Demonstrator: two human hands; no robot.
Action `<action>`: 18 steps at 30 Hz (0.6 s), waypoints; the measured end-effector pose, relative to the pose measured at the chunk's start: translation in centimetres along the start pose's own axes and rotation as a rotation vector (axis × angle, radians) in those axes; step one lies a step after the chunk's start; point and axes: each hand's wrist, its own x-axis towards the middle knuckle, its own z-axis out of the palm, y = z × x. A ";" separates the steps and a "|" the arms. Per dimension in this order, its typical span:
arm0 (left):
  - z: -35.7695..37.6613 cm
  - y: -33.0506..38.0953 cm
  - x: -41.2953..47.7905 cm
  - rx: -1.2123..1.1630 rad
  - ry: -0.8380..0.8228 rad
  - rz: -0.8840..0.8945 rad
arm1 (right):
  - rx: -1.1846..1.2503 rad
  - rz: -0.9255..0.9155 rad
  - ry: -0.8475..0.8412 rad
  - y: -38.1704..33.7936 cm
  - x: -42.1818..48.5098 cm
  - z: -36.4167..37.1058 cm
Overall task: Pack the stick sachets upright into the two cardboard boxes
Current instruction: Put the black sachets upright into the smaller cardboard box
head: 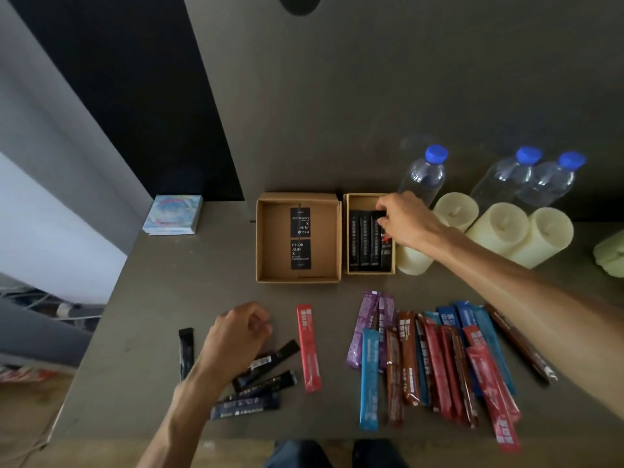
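Note:
Two cardboard boxes stand at the table's middle. The narrow right box holds several black sachets on edge. My right hand reaches into its far right corner, fingers pinched on a black sachet there. The wide left box has only a black label strip on its floor. My left hand rests curled on the table over loose black sachets. A lone red sachet lies beside them. A pile of purple, blue, brown and red sachets lies at the right.
Three clear bottles with blue caps and several cream candles stand behind and right of the narrow box. A pastel pad lies at the table's far left. A single black sachet lies near the left edge. A green object sits far right.

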 end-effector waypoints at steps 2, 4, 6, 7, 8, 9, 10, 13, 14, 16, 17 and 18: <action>-0.8 -0.8 -0.3 0.126 -0.091 -0.006 | -0.004 0.001 0.005 -0.1 0.1 0.2; -1.1 -1.3 -0.7 0.212 -0.187 -0.004 | 0.004 0.012 0.018 -0.2 0.0 0.3; -1.1 -1.5 -1.1 0.283 -0.244 0.028 | 0.021 0.013 0.067 -0.4 -0.3 0.4; -1.0 -1.7 -1.2 0.313 -0.258 0.051 | 0.030 0.007 0.098 -0.6 -0.6 0.4; -1.0 -1.8 -1.3 0.335 -0.267 0.071 | 0.037 0.001 0.123 -1.0 -0.9 0.3; -0.9 -2.0 -1.4 0.355 -0.273 0.085 | 0.044 -0.010 0.137 -1.4 -1.3 0.2; -0.8 -2.2 -1.5 0.373 -0.275 0.091 | 0.056 -0.026 0.134 -2.1 -1.7 0.2; -0.6 -2.5 -1.5 0.367 -0.257 0.076 | 0.138 -0.097 0.051 -4.5 -3.4 0.4; -0.6 -2.6 -1.5 0.349 -0.256 0.061 | 0.171 -0.130 0.003 -5.4 -4.1 0.8; -0.7 -2.9 -1.3 0.305 -0.261 0.042 | 0.233 -0.193 -0.109 -7.4 -5.8 1.9; -0.7 -3.0 -1.2 0.273 -0.258 0.034 | 0.265 -0.220 -0.164 -8.3 -6.6 2.6; -0.8 -3.1 -1.2 0.239 -0.248 0.025 | 0.301 -0.240 -0.214 -9.2 -7.4 3.6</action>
